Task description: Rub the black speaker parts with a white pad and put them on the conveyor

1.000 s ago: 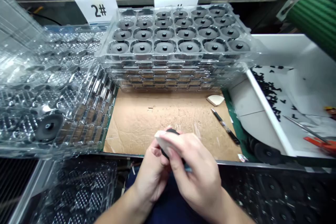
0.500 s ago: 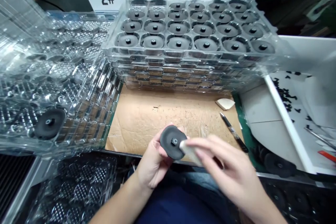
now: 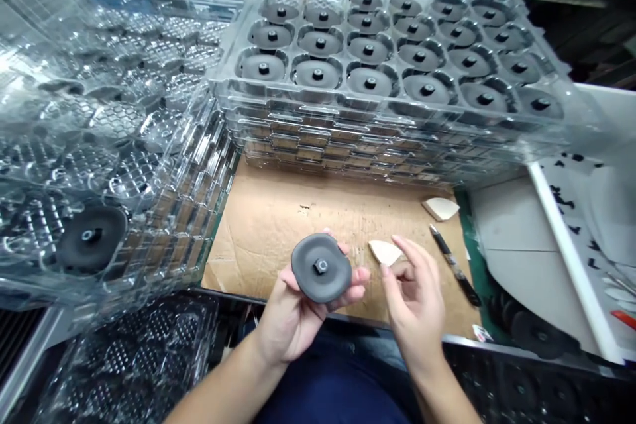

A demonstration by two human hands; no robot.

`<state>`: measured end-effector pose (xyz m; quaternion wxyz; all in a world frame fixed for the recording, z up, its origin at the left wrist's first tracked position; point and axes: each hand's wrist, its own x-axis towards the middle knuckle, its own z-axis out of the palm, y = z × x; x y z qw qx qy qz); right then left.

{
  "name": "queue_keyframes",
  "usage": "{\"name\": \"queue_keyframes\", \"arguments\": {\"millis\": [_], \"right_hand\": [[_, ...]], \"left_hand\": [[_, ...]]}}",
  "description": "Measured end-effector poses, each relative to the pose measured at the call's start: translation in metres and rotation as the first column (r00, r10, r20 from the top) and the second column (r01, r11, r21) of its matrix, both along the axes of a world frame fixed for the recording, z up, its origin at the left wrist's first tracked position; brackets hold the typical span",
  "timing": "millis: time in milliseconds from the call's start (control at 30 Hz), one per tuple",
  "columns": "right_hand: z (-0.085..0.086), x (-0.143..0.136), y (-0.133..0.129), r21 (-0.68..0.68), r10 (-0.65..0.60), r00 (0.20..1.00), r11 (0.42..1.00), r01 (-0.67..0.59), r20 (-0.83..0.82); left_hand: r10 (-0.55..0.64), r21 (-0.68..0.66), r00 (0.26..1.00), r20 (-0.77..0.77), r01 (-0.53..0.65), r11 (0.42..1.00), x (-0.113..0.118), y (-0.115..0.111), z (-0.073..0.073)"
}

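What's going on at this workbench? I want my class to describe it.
A person's left hand holds up a black disc, its central post facing the camera. The right hand has fingertips at the edges of a pale wedge; whether it grips it is unclear. A second wedge and a pen lie nearby on cardboard. Beyond, similar discs sit in a clear tray.

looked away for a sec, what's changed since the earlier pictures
The right hand moved the cream wedge-shaped block away from the round black disc, rightward to the brown cardboard sheet; its fingertips are at the block's edge, so release is unclear. The disc, mostly hidden at first, now shows its face in the left hand. The second cream wedge and slim black pen lie as before.
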<state>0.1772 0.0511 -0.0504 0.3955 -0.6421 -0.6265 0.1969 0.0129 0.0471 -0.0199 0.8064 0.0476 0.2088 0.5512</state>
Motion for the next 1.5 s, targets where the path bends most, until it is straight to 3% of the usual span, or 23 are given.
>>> {"name": "queue_keyframes", "arguments": {"millis": [67, 100, 133, 200, 267, 333, 400, 467, 633, 800, 900, 1100, 1233, 1500], "right_hand": [[0.006, -0.006, -0.002, -0.027, 0.08, 0.996, 0.996, -0.081, -0.034], [0.007, -0.008, -0.003, -0.047, 0.114, 0.992, 0.992, -0.116, -0.054], [0.008, -0.01, -0.004, -0.068, 0.139, 0.988, 0.987, -0.144, -0.075], [0.01, -0.012, -0.008, -0.112, 0.165, 0.979, 0.978, -0.179, -0.121], [0.015, -0.013, -0.013, -0.154, 0.177, 0.969, 0.967, -0.204, -0.17], [0.026, -0.015, -0.017, -0.203, 0.179, 0.934, 0.947, -0.249, -0.31], [0.038, -0.019, -0.019, -0.237, 0.186, 0.85, 0.911, -0.337, -0.493], [0.051, -0.024, -0.018, -0.252, 0.216, 0.776, 0.865, -0.433, -0.592], [0.073, -0.031, -0.011, -0.327, 0.337, 0.723, 0.722, -0.61, -0.604], [0.082, -0.027, -0.01, -0.359, 0.236, 0.537, 0.525, -0.772, -0.81], [0.084, -0.026, -0.012, -0.348, 0.177, 0.476, 0.475, -0.808, -0.862], [0.089, -0.026, -0.017, -0.31, 0.148, 0.406, 0.434, -0.846, -0.902], [0.089, -0.02, -0.022, -0.315, 0.224, 0.43, 0.412, -0.855, -0.874], [0.077, -0.003, -0.043, -0.391, 0.103, 0.575, 0.634, -0.667, -0.812]], "left_hand": [[0.07, 0.145, 0.977, -0.203, -0.04, 0.989, -0.01, -0.001, -0.007], [0.143, 0.269, 0.925, -0.353, -0.046, 0.962, -0.016, -0.002, -0.01], [0.245, 0.416, 0.83, -0.5, -0.018, 0.909, -0.023, -0.002, -0.013], [0.488, 0.658, 0.559, -0.671, 0.144, 0.739, -0.036, -0.002, -0.014], [0.617, 0.702, 0.334, -0.712, 0.318, 0.638, -0.046, -0.004, -0.01], [0.617, 0.639, 0.205, -0.76, 0.407, 0.653, -0.051, -0.007, -0.004], [0.581, 0.578, 0.147, -0.8, 0.447, 0.683, -0.053, -0.012, 0.001], [0.565, 0.569, 0.161, -0.809, 0.455, 0.685, -0.054, -0.017, 0.004], [0.457, 0.516, 0.242, -0.856, 0.452, 0.727, -0.056, -0.027, 0.008], [0.181, 0.394, 0.426, -0.886, 0.489, 0.778, -0.055, -0.036, 0.014], [0.08, 0.352, 0.49, -0.868, 0.495, 0.794, -0.055, -0.04, 0.016], [-0.086, 0.259, 0.51, -0.856, 0.567, 0.782, -0.054, -0.041, 0.025], [-0.108, 0.244, 0.477, -0.872, 0.616, 0.749, -0.05, -0.043, 0.029], [0.086, 0.38, 0.495, -0.865, 0.533, 0.756, -0.036, -0.042, 0.022]]}}
